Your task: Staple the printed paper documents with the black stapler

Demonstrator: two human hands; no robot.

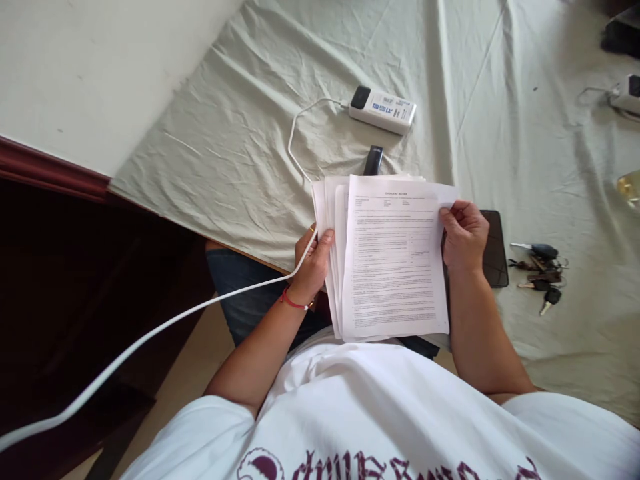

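A loose stack of printed paper sheets is held over the table's front edge, close to my shirt. My left hand pinches the stack's left edge, thumb on top and fingers underneath. At the upper right, my right hand grips the top sheet's edge between thumb and bent fingers. Dense small print covers that top sheet, with a heading line near its upper end. Several sheets beneath it fan out to the left. A white cable passes by my left hand. Partly behind my right hand lies a black phone.
A pale green cloth covers the table. Beyond the papers lie a white power bank and a small black object. A bunch of keys sits right of the phone. Another white device is at the right edge.
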